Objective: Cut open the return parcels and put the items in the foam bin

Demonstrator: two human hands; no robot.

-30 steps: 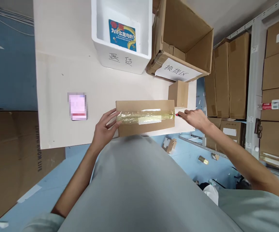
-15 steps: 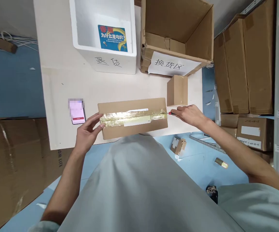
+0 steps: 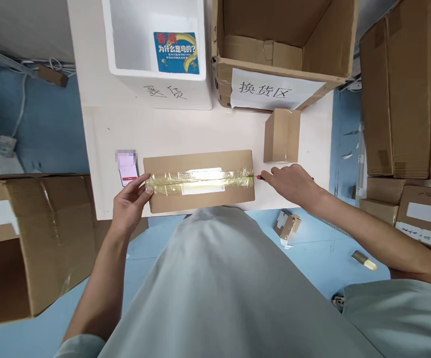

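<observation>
Right hand [image 3: 288,181] closed on red tool [image 3: 261,177], tip at right end of box [image 3: 200,200]; blade too small to make out, presumably a cutter. Left hand [image 3: 129,201] not clenched: thumb and fingertips spread on box's left end, either side of tape [image 3: 166,184], apparently steadying it. Box lies flat on table [image 3: 185,129], taped face up. Tape runs lengthwise over box and across label [image 3: 203,188]; can't tell if it's slit through. Phone [image 3: 128,171] just left of box, carton [image 3: 282,136] beyond box's right end, both off the tape line.

To do it well: hold tip shallow so it bites tape, not what may lie beneath; follow the tape's centre line; press box down firmly at left; keep left fingertips clear of the cut path.
</observation>
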